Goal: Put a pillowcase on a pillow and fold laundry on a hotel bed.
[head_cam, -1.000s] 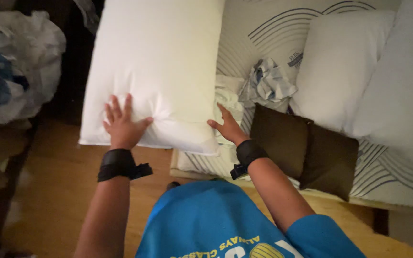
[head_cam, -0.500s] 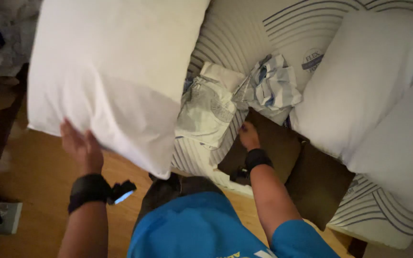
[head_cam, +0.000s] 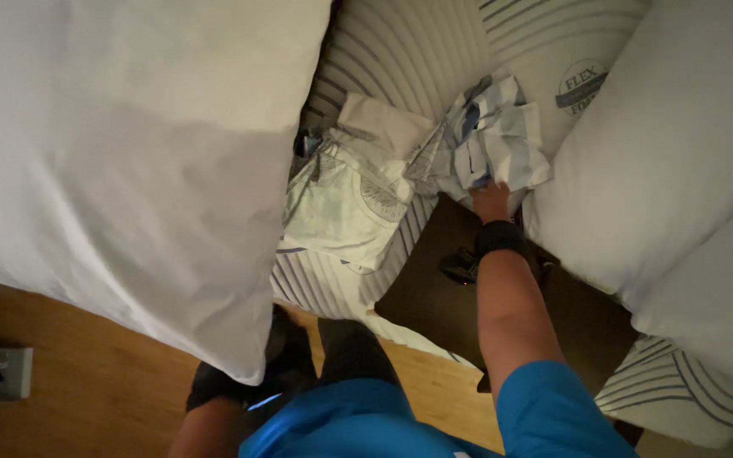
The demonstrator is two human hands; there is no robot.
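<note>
A large white pillow (head_cam: 120,144) fills the left of the view, lifted off the mattress (head_cam: 400,59). My left hand is hidden behind its lower corner; only the forearm (head_cam: 205,424) with a black wrist band shows below, and the hand holds the pillow up. My right hand (head_cam: 490,202), also with a black wrist band, reaches across a dark brown cushion (head_cam: 426,297). Its fingers are buried in a crumpled blue-and-white striped cloth (head_cam: 494,140) on the mattress.
A folded white cloth with a pale print (head_cam: 354,199) lies left of the striped one. Two white pillows (head_cam: 646,161) (head_cam: 723,305) lean at the right, over a second brown cushion (head_cam: 591,326). Wooden floor (head_cam: 86,407) below holds a small grey object (head_cam: 2,373).
The pillow has risen and swung further left, uncovering more mattress and the folded cloth. My right hand moved from the brown cushion up into the striped cloth.
</note>
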